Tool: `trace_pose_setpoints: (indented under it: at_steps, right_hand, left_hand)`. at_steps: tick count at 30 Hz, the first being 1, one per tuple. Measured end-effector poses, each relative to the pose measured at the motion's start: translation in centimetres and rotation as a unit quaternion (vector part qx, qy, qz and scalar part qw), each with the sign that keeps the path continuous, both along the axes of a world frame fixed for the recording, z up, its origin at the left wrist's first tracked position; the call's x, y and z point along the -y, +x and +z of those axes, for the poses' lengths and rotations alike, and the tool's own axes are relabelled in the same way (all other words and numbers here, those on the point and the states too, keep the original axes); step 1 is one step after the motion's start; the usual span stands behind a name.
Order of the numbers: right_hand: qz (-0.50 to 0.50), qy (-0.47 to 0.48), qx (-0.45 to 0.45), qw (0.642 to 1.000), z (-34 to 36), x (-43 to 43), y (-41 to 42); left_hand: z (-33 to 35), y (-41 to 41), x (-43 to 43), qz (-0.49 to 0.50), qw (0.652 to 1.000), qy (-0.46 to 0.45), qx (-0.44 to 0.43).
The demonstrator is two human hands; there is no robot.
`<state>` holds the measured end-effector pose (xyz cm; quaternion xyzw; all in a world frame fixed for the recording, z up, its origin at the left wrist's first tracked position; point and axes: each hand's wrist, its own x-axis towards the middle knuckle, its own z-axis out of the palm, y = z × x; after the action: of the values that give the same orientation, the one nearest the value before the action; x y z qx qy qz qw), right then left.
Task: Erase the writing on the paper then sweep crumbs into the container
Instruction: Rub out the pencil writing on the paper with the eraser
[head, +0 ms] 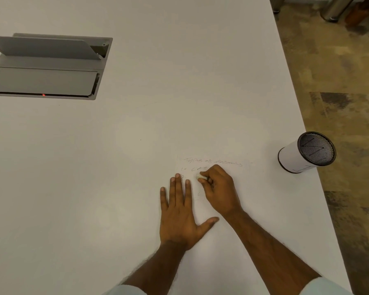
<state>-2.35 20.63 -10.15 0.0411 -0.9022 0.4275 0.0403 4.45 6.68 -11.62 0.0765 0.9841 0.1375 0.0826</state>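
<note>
A white sheet of paper (241, 179) lies on the white table, with faint pencil writing along its top lines. My left hand (180, 213) lies flat with straight fingers on the paper's left part. My right hand (218, 189) pinches a small white eraser (201, 177) and holds it against the paper just below the second written line. A white cylindrical container (294, 156) with a dark mesh inside stands to the right, close to the table's right edge. No crumbs can be made out.
A grey recessed cable box (49, 67) with its lid raised sits in the table at the far left. The table's right edge (307, 128) runs diagonally, with patterned floor beyond it.
</note>
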Motion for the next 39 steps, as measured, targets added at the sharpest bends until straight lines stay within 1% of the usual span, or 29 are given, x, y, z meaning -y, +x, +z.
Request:
trace_pose_setpoints:
  at_steps: [5,8,9,13,14,17,18,19,22,23,27,28,31,32,33,35,37,39]
  right_hand:
    - [-0.013,0.001,0.019,1.0,0.3,0.1,-0.7]
    - [-0.045,0.006,0.015,0.999,0.4,0.4,-0.8]
    - [-0.041,0.006,0.014,0.999,0.4,0.6,-0.8]
    - [0.074,0.052,-0.002,0.996,0.6,1.0,-1.1]
    - [0.068,0.058,-0.007,0.996,0.6,0.9,-1.8]
    - [-0.017,0.06,-0.011,0.998,0.7,0.5,-3.9]
    - [-0.022,0.059,-0.01,0.998,0.8,0.7,-4.0]
    - [-0.005,0.056,-0.007,0.998,0.8,1.0,-3.7]
    - [0.092,0.082,-0.01,0.992,1.0,1.7,-1.9]
    - [0.093,0.088,-0.015,0.992,1.0,1.5,-2.0]
    - [-0.011,0.084,-0.016,0.996,0.9,0.9,-4.5]
    - [-0.009,0.075,-0.009,0.997,1.0,1.0,-4.4]
    - [0.082,0.081,0.004,0.993,1.3,1.8,-2.1]
    - [0.097,0.091,-0.001,0.991,1.2,1.7,-1.6]
    - [0.09,0.097,-0.005,0.991,1.1,1.5,-1.9]
    - [0.041,0.111,-0.014,0.993,0.9,1.2,-3.7]
    - [0.004,0.103,-0.005,0.995,0.9,1.3,-5.2]
    - [0.032,0.08,0.003,0.996,1.2,2.0,-4.8]
  left_hand:
    - [-0.1,1.7,0.4,0.003,1.0,-0.003,0.006]
    - [0.0,1.7,0.4,0.003,1.0,0.001,0.003]
    - [0.0,1.7,0.4,0.002,1.0,0.002,0.003]
    - [0.2,1.7,0.4,0.001,1.0,0.002,0.008]
    - [0.1,1.6,0.4,0.002,1.0,0.002,0.006]
    - [0.0,1.6,0.4,0.004,1.0,0.005,0.007]
    - [-0.1,1.6,0.4,0.005,1.0,0.007,0.006]
    - [-0.1,1.7,0.4,0.004,1.0,0.006,0.007]
    - [0.0,1.6,0.4,0.005,1.0,0.006,0.004]
    - [0.0,1.6,0.4,0.005,1.0,0.005,0.004]
    - [0.0,1.6,0.4,0.005,1.0,0.005,0.003]
    - [0.0,1.6,0.4,0.005,1.0,0.005,0.005]
    - [0.1,1.6,0.4,0.003,1.0,0.007,0.008]
    - [0.2,1.6,0.4,0.002,1.0,0.008,0.008]
    - [0.2,1.6,0.4,0.002,1.0,0.006,0.006]
    - [0.2,1.6,0.4,0.003,1.0,0.004,0.001]
    - [0.2,1.6,0.4,0.004,1.0,0.006,-0.001]
    - [0.2,1.6,0.4,0.004,1.0,0.007,0.0]
